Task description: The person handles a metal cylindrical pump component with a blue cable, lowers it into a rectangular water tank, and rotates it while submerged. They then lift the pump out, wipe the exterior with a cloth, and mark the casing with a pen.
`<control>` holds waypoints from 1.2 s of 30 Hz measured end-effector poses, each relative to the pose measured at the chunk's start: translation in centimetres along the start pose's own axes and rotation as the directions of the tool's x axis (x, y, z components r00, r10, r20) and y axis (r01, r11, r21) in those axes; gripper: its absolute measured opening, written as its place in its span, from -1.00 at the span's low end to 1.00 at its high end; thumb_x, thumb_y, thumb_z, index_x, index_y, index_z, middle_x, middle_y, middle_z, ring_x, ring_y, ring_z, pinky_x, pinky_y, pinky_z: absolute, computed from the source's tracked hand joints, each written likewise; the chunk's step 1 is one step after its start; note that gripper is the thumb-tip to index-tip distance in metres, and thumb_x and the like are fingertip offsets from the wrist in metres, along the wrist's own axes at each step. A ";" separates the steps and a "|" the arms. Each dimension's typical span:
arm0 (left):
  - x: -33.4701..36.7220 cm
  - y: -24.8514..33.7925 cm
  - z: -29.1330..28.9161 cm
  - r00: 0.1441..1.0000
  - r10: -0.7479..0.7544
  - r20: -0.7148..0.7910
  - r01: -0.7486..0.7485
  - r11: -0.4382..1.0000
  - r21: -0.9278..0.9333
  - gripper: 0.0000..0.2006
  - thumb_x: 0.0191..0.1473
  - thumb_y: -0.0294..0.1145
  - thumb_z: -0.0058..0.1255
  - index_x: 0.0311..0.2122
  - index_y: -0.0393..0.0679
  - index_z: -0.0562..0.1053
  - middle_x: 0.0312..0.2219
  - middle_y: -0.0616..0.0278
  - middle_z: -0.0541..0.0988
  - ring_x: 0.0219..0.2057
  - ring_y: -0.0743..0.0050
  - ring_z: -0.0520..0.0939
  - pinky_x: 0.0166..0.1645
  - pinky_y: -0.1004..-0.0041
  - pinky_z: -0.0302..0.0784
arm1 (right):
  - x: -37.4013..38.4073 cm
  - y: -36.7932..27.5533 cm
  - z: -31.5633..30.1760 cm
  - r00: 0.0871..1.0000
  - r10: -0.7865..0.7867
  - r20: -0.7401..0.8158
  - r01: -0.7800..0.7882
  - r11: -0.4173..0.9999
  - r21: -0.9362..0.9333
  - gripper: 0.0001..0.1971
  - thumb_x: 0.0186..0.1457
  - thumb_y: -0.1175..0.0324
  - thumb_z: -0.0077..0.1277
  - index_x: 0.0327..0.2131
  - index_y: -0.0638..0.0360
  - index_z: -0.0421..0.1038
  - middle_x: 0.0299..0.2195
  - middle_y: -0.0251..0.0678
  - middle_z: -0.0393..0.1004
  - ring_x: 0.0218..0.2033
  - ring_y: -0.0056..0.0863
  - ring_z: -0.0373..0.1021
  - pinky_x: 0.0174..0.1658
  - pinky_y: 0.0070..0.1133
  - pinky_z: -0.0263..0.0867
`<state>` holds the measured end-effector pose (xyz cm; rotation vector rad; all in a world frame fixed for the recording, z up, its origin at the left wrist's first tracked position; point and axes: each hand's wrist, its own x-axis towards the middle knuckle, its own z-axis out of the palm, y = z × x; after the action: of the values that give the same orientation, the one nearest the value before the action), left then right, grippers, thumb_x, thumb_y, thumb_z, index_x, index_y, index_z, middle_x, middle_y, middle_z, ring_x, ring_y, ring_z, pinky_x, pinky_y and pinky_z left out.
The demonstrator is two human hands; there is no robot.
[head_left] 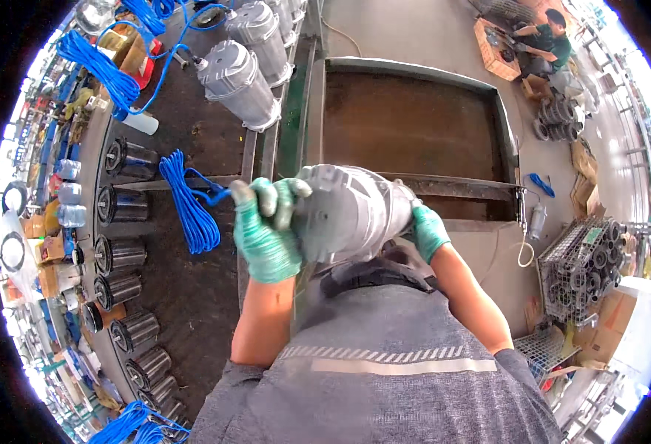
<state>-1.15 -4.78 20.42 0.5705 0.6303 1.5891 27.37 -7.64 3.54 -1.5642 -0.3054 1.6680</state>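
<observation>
While both green-gloved hands carry it, the grey motor housing (pixel 355 211) sits lying on its side at chest height, right in front of the person's grey shirt, above the near edge of the dark bench (pixel 192 296). Left hand (pixel 266 237) is clamped on the ribbed end cap — fingers curled over the top rim, thumb side toward the body. Right hand (pixel 429 231) is wrapped round the far, narrower end of the housing, palm under it, grip closed tight. A coil of blue cable (pixel 189 203) lies on the bench just left of the left hand, w/ its lead running toward the housing. Further left, a curved row of dark finned cylinders (pixel 122 255) lies along the bench edge. Two more grey motor housings (pixel 240 78) stand at the top, near more blue cable. Behind the held unit — an open brown metal tray (pixel 407 122). A wire basket of parts (pixel 584 263) stands on the floor at right; another person (pixel 544 41) crouches far off, top right.
</observation>
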 end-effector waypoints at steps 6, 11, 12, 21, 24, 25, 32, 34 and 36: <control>-0.8 -10.7 -7.0 0.962 -0.265 -0.058 0.271 0.932 0.240 -0.57 0.43 -0.01 -0.21 -0.43 -0.08 0.38 -0.34 0.26 0.52 -0.18 0.43 0.48 0.10 0.34 0.34 | -0.5 -3.2 -10.3 0.880 -0.430 -0.202 0.250 0.781 -0.573 -0.58 0.40 0.07 -0.12 -0.07 0.29 0.50 -0.22 -0.30 0.56 -0.23 -0.53 0.37 -0.05 -0.55 0.33; 0.1 -18.1 -11.2 0.948 -0.278 -0.157 0.298 0.591 0.750 -0.54 0.40 0.10 -0.22 -0.22 -0.07 0.55 -0.32 0.39 0.57 -0.28 0.55 0.50 -0.09 0.41 0.43 | 1.4 -4.1 -14.3 0.745 -0.642 -0.184 0.351 0.611 -0.710 -0.60 0.40 0.09 -0.10 -0.28 0.29 0.48 -0.47 -0.24 0.52 -0.50 -0.48 0.35 -0.34 -0.45 0.35; 0.3 -19.1 -11.7 0.947 -0.271 -0.171 0.295 0.531 0.794 -0.52 0.40 0.12 -0.21 -0.21 -0.08 0.55 -0.33 0.38 0.58 -0.27 0.56 0.52 -0.09 0.41 0.43 | 1.6 -4.3 -14.3 0.736 -0.656 -0.171 0.339 0.575 -0.745 -0.60 0.40 0.10 -0.10 -0.29 0.30 0.48 -0.46 -0.19 0.53 -0.49 -0.43 0.36 -0.33 -0.43 0.35; 0.6 -23.9 -15.2 0.921 -0.187 -0.343 0.388 0.355 0.850 -0.42 0.37 0.16 -0.20 -0.10 -0.27 0.55 -0.22 0.02 0.63 -0.24 0.19 0.56 -0.06 0.23 0.44 | 5.1 -3.4 -15.3 0.650 -0.757 -0.061 0.271 0.306 -0.913 -0.63 0.37 0.12 -0.09 -0.29 0.28 0.45 -0.39 0.10 0.53 -0.37 0.09 0.43 -0.26 -0.21 0.34; 1.2 -23.6 -16.6 0.924 -0.186 -0.334 0.355 0.093 0.930 -0.40 0.36 0.16 -0.22 -0.18 -0.30 0.56 -0.32 -0.12 0.63 -0.31 -0.03 0.57 -0.10 0.12 0.46 | 5.5 -3.6 -15.0 0.663 -0.745 -0.065 0.292 0.338 -0.895 -0.63 0.37 0.11 -0.09 -0.29 0.28 0.45 -0.39 0.10 0.54 -0.37 0.07 0.45 -0.26 -0.22 0.35; 1.2 -23.1 -17.8 0.931 -0.189 -0.312 0.299 -0.095 0.949 -0.40 0.36 0.13 -0.22 -0.26 -0.32 0.56 -0.43 -0.18 0.60 -0.36 -0.20 0.57 -0.15 0.02 0.45 | 5.6 -3.8 -14.5 0.682 -0.729 -0.066 0.302 0.362 -0.882 -0.62 0.36 0.10 -0.08 -0.30 0.27 0.45 -0.37 0.11 0.53 -0.33 0.11 0.45 -0.25 -0.20 0.35; -2.0 -19.6 -10.4 0.974 -0.195 -0.115 0.141 0.129 0.981 -0.55 0.33 -0.05 -0.03 0.18 -0.09 0.41 -0.04 -0.12 0.61 0.00 -0.07 0.63 0.10 0.17 0.50 | 4.3 -5.6 -17.4 0.898 -0.424 -0.119 0.294 0.777 -0.557 -0.29 0.31 -0.30 -0.20 -0.09 0.30 0.48 -0.40 -0.15 0.54 -0.39 -0.41 0.44 -0.16 -0.39 0.40; -2.6 -19.3 -6.6 0.976 -0.206 -0.077 0.112 0.163 0.980 -0.47 0.29 -0.10 0.06 0.28 -0.09 0.32 0.02 -0.10 0.58 0.04 -0.01 0.60 0.15 0.20 0.46 | 3.3 -5.0 -20.0 0.878 -0.450 -0.164 0.303 0.786 -0.539 -0.32 0.31 -0.27 -0.16 -0.09 0.30 0.48 -0.37 -0.19 0.55 -0.38 -0.43 0.43 -0.14 -0.43 0.39; -2.8 -20.1 -6.0 0.981 -0.193 -0.004 0.030 0.132 0.991 -0.34 0.21 -0.19 0.17 0.34 -0.16 0.25 0.17 -0.10 0.47 0.16 0.03 0.51 0.26 0.27 0.38 | 2.8 -3.9 -23.0 0.855 -0.468 -0.223 0.234 0.732 -0.640 -0.39 0.30 -0.21 -0.08 -0.10 0.27 0.49 -0.35 -0.16 0.57 -0.36 -0.38 0.45 -0.14 -0.42 0.39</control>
<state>9.56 -6.41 2.19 1.5769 1.6359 0.7101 50.25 -11.05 -0.55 -2.0753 -0.9410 0.9700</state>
